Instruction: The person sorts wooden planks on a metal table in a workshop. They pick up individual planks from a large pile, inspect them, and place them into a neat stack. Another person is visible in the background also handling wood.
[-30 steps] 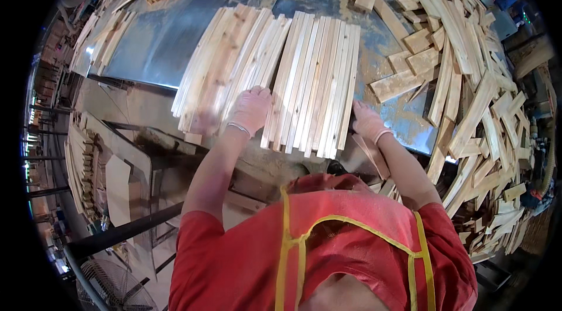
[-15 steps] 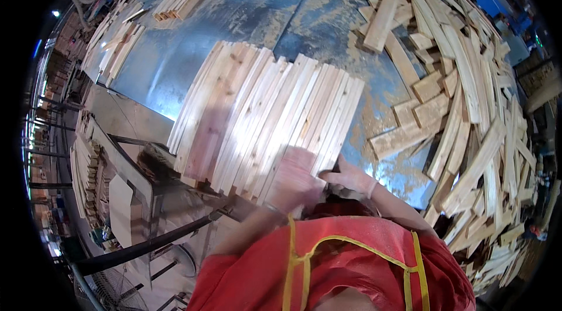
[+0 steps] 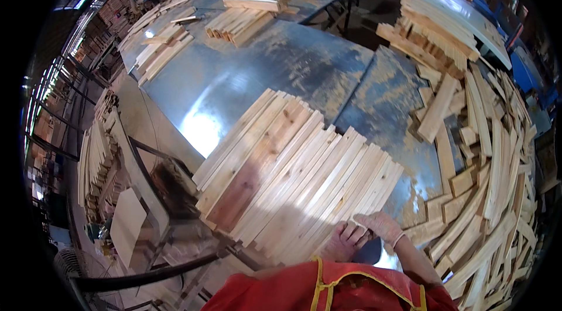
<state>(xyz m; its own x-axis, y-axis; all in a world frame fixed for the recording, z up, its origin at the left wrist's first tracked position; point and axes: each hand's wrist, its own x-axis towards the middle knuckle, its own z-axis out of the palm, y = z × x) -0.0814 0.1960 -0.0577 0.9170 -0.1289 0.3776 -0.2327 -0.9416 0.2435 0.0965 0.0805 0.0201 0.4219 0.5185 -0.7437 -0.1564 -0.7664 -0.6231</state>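
- Slat row point(image 3: 304, 173): pale wooden slats are lying side by side on the metal bench point(image 3: 281, 77), their near ends seemingly overhanging its edge. The dark gap that was dividing them a second ago is no longer showing; two groups are now reading as one continuous row.
- Left hand point(image 3: 340, 245): having left the place of that gap, it is now resting at the near right corner of the slat row, with its fingers curling. Whether its grip is holding a slat end cannot be told.
- Right hand point(image 3: 381, 226): it is lying just beside the left hand, at the same corner of the slat row, with its fingers reaching toward the left fingers. Its grip is partly hidden, so whether it is closing on anything cannot be told.
- Meaning for the work: the slats are apparently being gathered edge to edge. The far ends are forming a stepped line, so the closing-up is seeming further along than any levelling of ends.
- Surroundings: loose boards point(image 3: 497, 188) are lying heaped to the right of the slat row; stacked slats point(image 3: 239, 25) are standing beyond it; sawdust point(image 3: 336, 71) is coating the bench between.
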